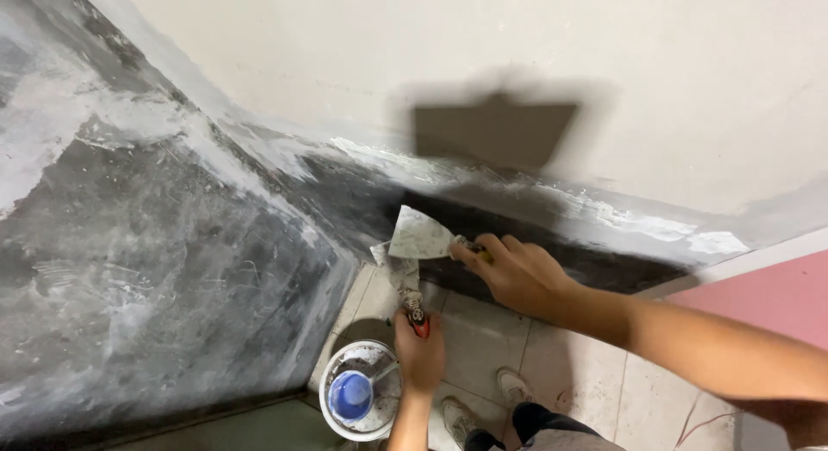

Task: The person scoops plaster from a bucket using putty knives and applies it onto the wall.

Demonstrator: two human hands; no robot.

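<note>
- R hand: fingers clamped on handle of wide putty knife, blade low by the dark wall base.
- L hand: fingers wrapped round red-handled scraper, its blade touching the wide blade.
- White bucket w/ blue cup on floor tiles, just beside L hand.

Single head cam, steep downward view, close over hands at wall-floor corner.

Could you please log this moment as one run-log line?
left hand: holds red-handled knife | right hand: holds wide knife | blades touching | bucket below
</note>
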